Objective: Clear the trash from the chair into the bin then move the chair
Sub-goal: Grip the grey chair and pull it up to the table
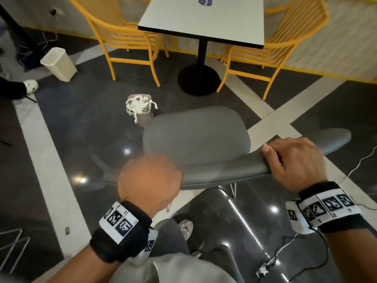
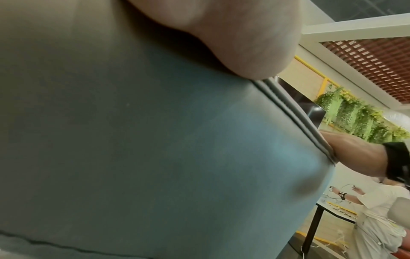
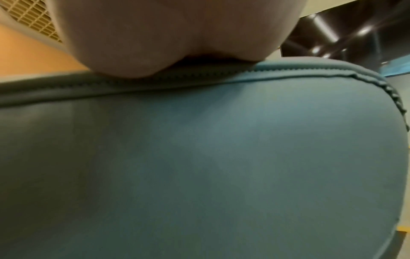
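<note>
Grey upholstered chair (image 1: 195, 137): seat bare beyond both hands, no trash visible on it; clearing judged done, moving yet to finish. Right hand (image 1: 295, 162): fingers curled over the backrest's top edge, gripping it. Left hand (image 1: 149, 180): blurred, on the backrest's left end, apparently gripping. Small bin (image 1: 142, 111): on the floor beyond the left hand, stuffed with white paper scraps (image 1: 135, 106).

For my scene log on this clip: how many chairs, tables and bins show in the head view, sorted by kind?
Grey chairs: 1, gripped at the backrest by the left hand and right hand
Yellow chairs: 2
Tables: 1
Bins: 2, one cream, one holding paper trash
Total: 6
</note>
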`<state>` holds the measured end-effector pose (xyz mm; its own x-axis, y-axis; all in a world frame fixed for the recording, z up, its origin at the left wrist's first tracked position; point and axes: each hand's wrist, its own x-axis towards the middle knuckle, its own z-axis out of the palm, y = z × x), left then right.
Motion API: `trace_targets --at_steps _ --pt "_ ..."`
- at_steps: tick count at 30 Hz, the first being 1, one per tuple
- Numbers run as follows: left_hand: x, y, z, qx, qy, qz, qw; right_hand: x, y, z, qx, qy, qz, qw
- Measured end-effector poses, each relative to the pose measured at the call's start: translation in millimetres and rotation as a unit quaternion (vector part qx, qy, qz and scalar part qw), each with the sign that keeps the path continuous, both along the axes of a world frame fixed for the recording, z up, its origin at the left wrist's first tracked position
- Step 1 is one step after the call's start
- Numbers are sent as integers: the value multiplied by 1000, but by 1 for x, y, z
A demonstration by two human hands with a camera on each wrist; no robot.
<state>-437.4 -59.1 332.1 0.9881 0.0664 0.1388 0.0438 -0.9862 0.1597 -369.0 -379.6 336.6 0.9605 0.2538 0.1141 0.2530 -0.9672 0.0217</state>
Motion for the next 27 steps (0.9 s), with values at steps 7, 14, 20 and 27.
trace_targets --at_steps 7,14,20,27 --pt "0 -1 -1 3 -6 29 1000 1 2 -5 4 -21 -11 1000" --pt "-9 -4 -3 -6 -31 41 999 -7 3 -7 -12 -26 -13 1000" --pt "-12 -4 -6 5 -62 39 997 -11 5 -6 -1 -41 -3 999" --pt "-12 -2 -9 20 -78 36 996 -15 8 -3 7 -58 5 998"
